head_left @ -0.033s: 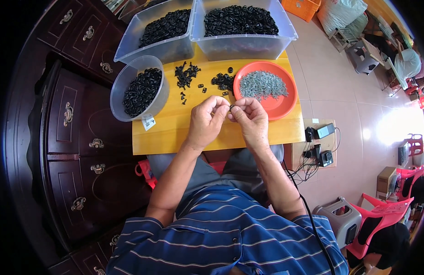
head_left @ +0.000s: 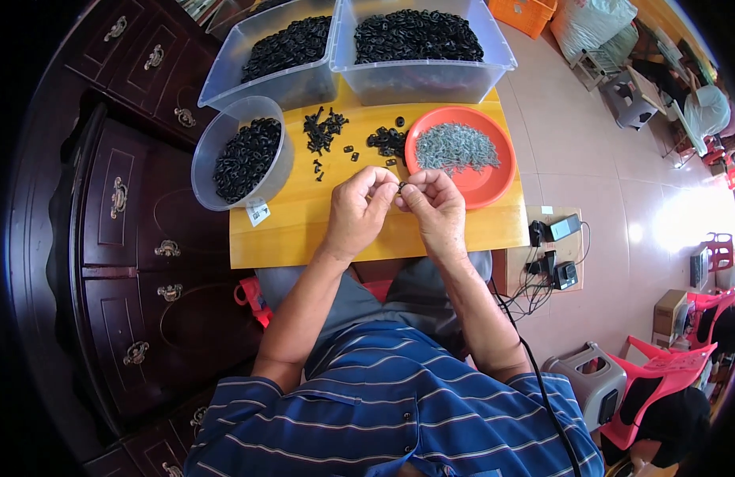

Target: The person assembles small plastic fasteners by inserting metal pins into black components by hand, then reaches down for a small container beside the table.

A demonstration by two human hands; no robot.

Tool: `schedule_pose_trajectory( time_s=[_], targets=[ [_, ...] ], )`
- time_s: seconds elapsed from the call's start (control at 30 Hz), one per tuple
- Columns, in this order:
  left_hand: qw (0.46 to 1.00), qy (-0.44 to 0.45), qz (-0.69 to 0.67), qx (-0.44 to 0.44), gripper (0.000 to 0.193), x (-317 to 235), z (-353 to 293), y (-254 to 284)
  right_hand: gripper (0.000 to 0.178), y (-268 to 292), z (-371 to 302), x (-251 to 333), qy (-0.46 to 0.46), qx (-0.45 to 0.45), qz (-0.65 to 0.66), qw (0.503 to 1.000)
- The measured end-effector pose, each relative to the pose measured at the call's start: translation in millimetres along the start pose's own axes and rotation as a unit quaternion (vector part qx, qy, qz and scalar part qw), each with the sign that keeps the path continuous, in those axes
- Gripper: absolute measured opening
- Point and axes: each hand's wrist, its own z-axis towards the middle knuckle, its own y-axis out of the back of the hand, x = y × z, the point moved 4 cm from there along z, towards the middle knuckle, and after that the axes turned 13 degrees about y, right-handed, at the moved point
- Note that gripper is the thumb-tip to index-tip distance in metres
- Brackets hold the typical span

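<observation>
Above the near half of the yellow table point(head_left: 304, 238), my left hand point(head_left: 359, 208) and my right hand point(head_left: 436, 213) meet fingertip to fingertip. Both are closed in a pinch on one small black part point(head_left: 401, 187), mostly hidden by the fingers. Just beyond my right hand, a round red-orange plate point(head_left: 502, 179) holds a heap of small silvery metal pieces, perhaps screws. Left of the plate lies a little pile of black oval pieces point(head_left: 390, 141). Farther left are loose black stemmed pieces point(head_left: 324, 131).
Two clear plastic bins point(head_left: 423, 79) full of black parts stand along the far edge. A clear round tub point(head_left: 201, 179) of black rings sits at the left, near dark wooden drawers point(head_left: 117, 199). Cables and small devices point(head_left: 564, 274) lie right of the table.
</observation>
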Motion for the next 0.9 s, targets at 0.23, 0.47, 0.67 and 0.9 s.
schedule_pose_trajectory(
  time_s=[0.23, 0.47, 0.67, 0.9],
  targets=[
    [0.993, 0.079, -0.088, 0.011, 0.011, 10.1, 6.9, 21.3, 0.011, -2.2, -1.4, 2.6, 0.026, -0.001, 0.01, 1.0],
    [0.986, 0.02, 0.141, -0.09, 0.024, 55.2, 24.3, 50.0, 0.01, 7.1, 4.3, 4.7, 0.024, -0.02, -0.017, 0.999],
    [0.944, -0.022, 0.313, -0.102, 0.025, 46.3, 25.4, 31.2, 0.011, 7.4, 5.0, 4.8, 0.028, -0.014, -0.025, 0.999],
    [0.931, -0.039, 0.355, -0.075, 0.017, 46.7, 31.6, 30.6, 0.011, 4.6, 3.3, 6.9, 0.015, -0.012, -0.04, 0.999]
  ],
)
